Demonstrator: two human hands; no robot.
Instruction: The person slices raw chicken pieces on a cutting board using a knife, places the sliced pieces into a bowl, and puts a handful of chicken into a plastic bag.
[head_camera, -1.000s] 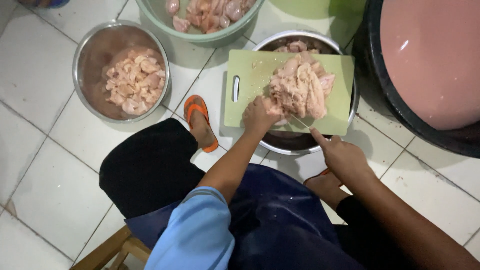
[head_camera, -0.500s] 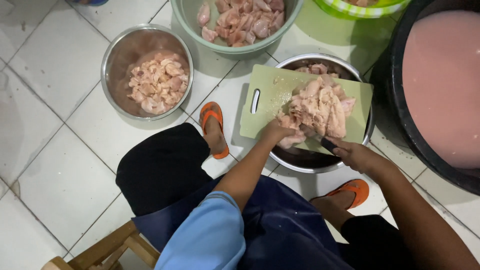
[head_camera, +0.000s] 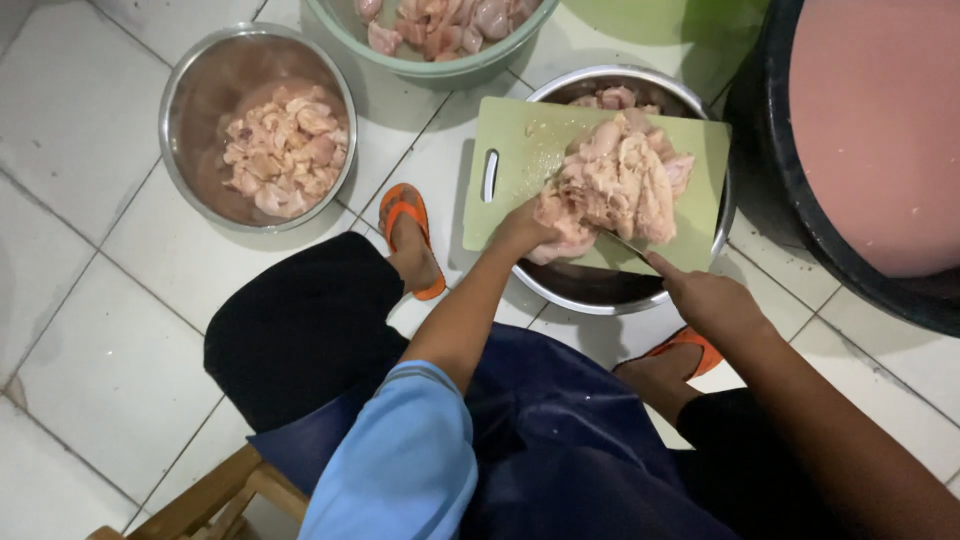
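My left hand (head_camera: 522, 228) presses down on the near-left edge of a heap of raw chicken pieces (head_camera: 615, 185), fingers closed over the meat to pin it. My right hand (head_camera: 705, 298) is wrapped around the handle of a knife (head_camera: 628, 247), index finger extended along the spine; the blade points left and lies against the near edge of the heap, between my two hands. Only a thin dark strip of the blade shows.

The heap sits on a light green cutting board (head_camera: 510, 170) with a slot handle at its left end. The board rests across the rim of a steel bowl (head_camera: 590, 290); a few more pieces show in the bowl past the board's far edge.

To the left, on the white tiled floor (head_camera: 90, 290), a second steel bowl (head_camera: 190, 80) holds smaller cut pieces. Beyond it, at the top of the view, a green basin (head_camera: 440, 68) contains larger raw pieces. On the right, a big dark tub (head_camera: 800, 200) holds cloudy pink liquid.

My feet wear orange sandals: the left sandal (head_camera: 410, 235) lies just left of the board, the right sandal (head_camera: 690, 348) is below my right hand. I sit on a wooden stool (head_camera: 205, 497).
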